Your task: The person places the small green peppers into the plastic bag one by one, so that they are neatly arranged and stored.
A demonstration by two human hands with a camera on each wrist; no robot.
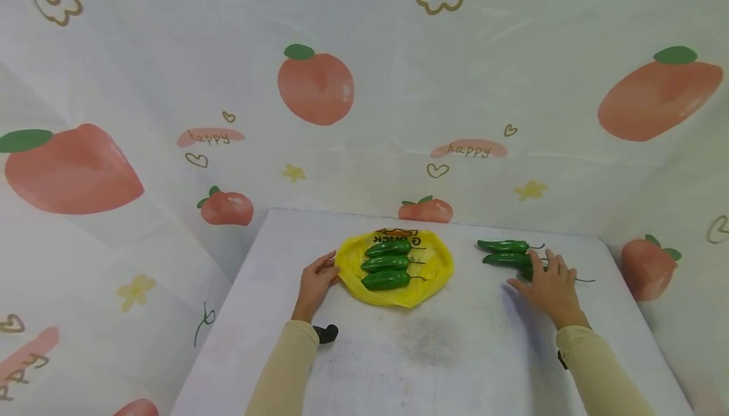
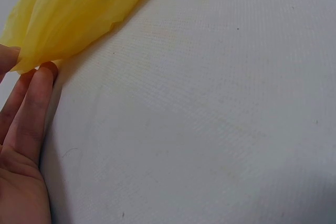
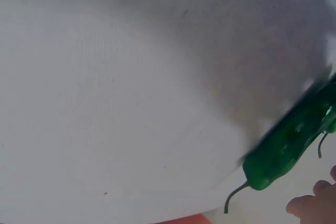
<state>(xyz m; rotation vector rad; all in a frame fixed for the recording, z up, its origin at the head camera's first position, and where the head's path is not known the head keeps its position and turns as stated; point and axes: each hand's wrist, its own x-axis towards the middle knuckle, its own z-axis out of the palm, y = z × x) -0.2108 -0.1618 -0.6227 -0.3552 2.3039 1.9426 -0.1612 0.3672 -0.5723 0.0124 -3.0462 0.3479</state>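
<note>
Left hand (image 1: 316, 282) pinches the bag (image 1: 350, 282) at frame centre; three peppers (image 1: 386, 264) lie on it. Right hand (image 1: 551, 290), fingers spread, is over a loose pepper (image 1: 525, 273), right of frame; contact unclear. Judgement: grip mid-pepper, not by the stem (image 1: 585, 280); bag held steady.

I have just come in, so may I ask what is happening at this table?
A person's left hand pinches the left edge of a yellow plastic bag lying on the white table. Three green peppers lie side by side on the yellow plastic. The right hand is at the other three peppers, to the right of the bag; it partly covers the nearest one, and I cannot tell whether it touches it.
</note>
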